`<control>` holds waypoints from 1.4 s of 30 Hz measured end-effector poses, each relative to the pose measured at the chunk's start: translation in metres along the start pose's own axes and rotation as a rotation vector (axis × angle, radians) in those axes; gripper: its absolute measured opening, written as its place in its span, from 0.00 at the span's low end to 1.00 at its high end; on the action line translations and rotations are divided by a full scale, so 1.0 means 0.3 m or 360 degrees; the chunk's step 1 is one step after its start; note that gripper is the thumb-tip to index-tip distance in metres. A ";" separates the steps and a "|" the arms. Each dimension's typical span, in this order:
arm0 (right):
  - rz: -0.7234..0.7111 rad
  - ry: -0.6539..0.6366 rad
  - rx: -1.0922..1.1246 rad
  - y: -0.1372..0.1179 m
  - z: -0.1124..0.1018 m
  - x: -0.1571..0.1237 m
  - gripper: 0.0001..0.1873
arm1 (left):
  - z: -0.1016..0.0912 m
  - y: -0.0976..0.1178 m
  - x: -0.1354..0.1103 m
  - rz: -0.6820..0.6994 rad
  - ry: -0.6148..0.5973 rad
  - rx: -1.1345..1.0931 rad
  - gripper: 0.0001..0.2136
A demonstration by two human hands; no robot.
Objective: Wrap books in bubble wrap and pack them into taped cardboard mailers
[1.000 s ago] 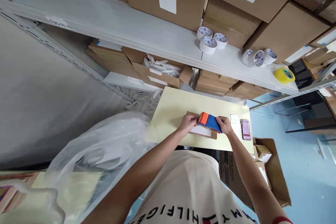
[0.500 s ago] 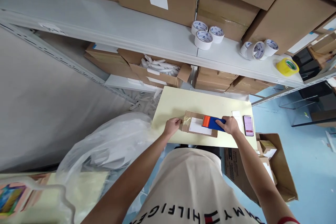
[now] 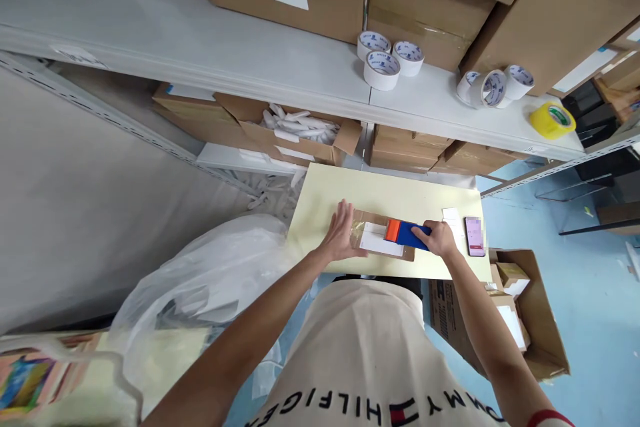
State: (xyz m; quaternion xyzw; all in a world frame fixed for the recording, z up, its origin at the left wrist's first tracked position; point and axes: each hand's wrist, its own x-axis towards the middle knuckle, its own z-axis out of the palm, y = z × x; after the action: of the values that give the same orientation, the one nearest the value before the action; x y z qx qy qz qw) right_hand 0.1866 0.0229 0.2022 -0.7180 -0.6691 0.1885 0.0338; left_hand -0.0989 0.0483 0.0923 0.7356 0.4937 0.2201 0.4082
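Observation:
A small cardboard box (image 3: 356, 230) with clear tape at its left end and a white label (image 3: 374, 240) on top lies on the pale yellow tabletop (image 3: 330, 183). My right hand (image 3: 439, 238) grips a flat blue tool with an orange end (image 3: 406, 233), held over the right part of the box. Its exact kind does not show. At the box's left end my left hand (image 3: 343, 233) is open, fingers spread, against or right beside the cardboard.
To the right on the tabletop are a phone (image 3: 475, 237) and white paper (image 3: 451, 215). An open carton (image 3: 543, 327) with small boxes stands below. Tape rolls (image 3: 383, 71) and yellow tape (image 3: 553, 120) sit on the shelf (image 3: 280, 57). Plastic sheeting (image 3: 200, 273) bulges at left.
My left hand has gone from closed fingers at the box's left end to open, spread fingers. My right hand and the blue tool stay nearly in place. The view has shifted slightly.

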 end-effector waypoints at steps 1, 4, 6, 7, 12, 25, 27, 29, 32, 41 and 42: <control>0.0000 0.0001 -0.0004 -0.001 0.000 0.000 0.28 | -0.018 0.019 0.018 0.0169 -0.0131 0.0260 0.70; -0.0007 -0.0026 -0.0023 -0.012 -0.004 0.000 0.27 | -0.045 0.078 0.066 0.0401 -0.0408 0.0788 0.65; -0.0039 -0.0065 -0.0042 -0.020 -0.013 0.001 0.27 | -0.048 0.107 0.079 0.0365 -0.0452 0.0898 0.60; -0.0056 -0.0084 -0.0053 -0.020 -0.020 0.000 0.27 | -0.049 0.115 0.080 0.0343 -0.0452 0.0912 0.58; -0.0074 -0.0114 -0.0083 0.059 -0.060 -0.014 0.27 | -0.096 0.095 0.061 0.0333 -0.0396 0.0908 0.53; -0.0080 -0.0215 0.0061 0.163 0.141 0.038 0.27 | -0.104 0.026 0.009 0.0275 -0.0328 0.0834 0.59; -0.0082 -0.0218 0.0077 0.157 0.147 0.043 0.27 | -0.008 0.085 0.022 0.0353 -0.0482 0.0942 0.61; -0.0077 -0.0224 0.0099 0.153 0.148 0.048 0.26 | 0.078 0.145 0.040 0.0392 -0.0544 0.0991 0.61; -0.0090 -0.0255 0.0158 0.177 0.143 0.048 0.27 | 0.143 0.196 0.064 0.0423 -0.0575 0.1015 0.55; 0.0205 -0.0444 -0.0250 0.184 0.113 -0.015 0.27 | 0.130 0.197 0.053 0.0508 -0.0632 0.1043 0.41; 0.0246 -0.0428 -0.0323 0.128 0.129 -0.005 0.26 | 0.134 0.205 0.050 0.0536 -0.0655 0.1055 0.36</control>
State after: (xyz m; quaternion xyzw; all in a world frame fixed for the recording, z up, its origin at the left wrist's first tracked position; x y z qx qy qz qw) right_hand 0.2106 0.0095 0.1552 -0.7353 -0.6262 0.2163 -0.1432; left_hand -0.0298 0.0355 0.1184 0.9261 0.3188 -0.0385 0.1979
